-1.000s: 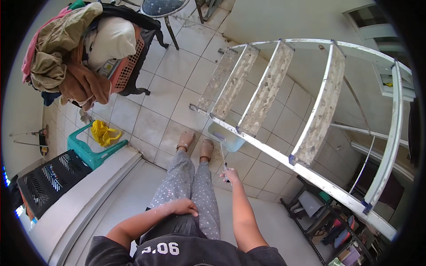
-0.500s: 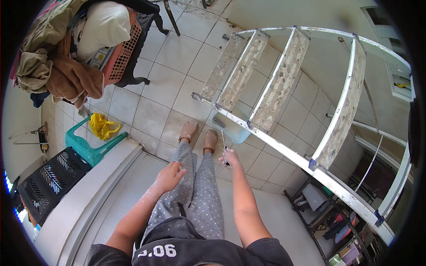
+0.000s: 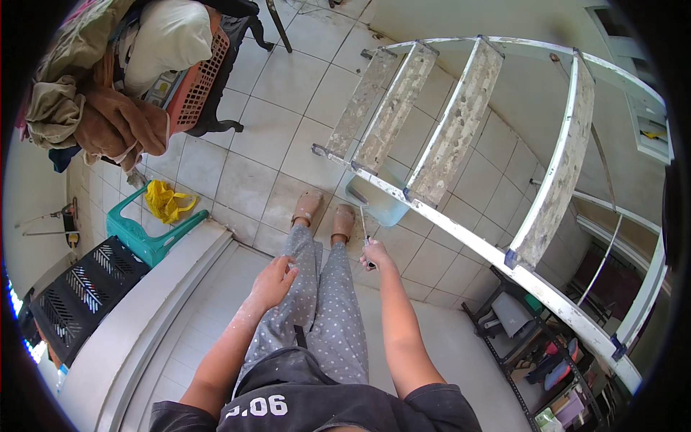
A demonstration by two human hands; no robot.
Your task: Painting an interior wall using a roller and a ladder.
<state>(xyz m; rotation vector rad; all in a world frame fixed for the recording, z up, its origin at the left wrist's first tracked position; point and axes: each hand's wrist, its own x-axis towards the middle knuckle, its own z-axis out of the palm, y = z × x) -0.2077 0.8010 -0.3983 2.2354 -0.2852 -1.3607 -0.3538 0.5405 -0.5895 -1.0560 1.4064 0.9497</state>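
Note:
My right hand (image 3: 374, 255) is wrapped round the dark handle of a small paint roller (image 3: 363, 217). Its thin metal rod points away from me, and the roller end reaches the near left side of a pale translucent blue tub (image 3: 389, 209). That tub sits on the floor, partly under the ladder rail, with whitish liquid inside. Whether the roller touches the liquid is hard to tell. My left hand (image 3: 274, 281), spotted with white, hangs in front of my left leg with loose fingers apart and nothing in it.
A paint-stained ladder (image 3: 461, 122) rises along the right. To the left stand a green stool (image 3: 152, 248), a yellow bag (image 3: 165, 203), a black slatted plastic piece (image 3: 86, 295) and a red basket (image 3: 194, 93) by piled cloth. A dark shelf (image 3: 515, 360) stands lower right.
The roller's end has shifted slightly within the tub, and its rod sits at a slightly different angle. My left hand has moved slightly left. The view has shifted a little.

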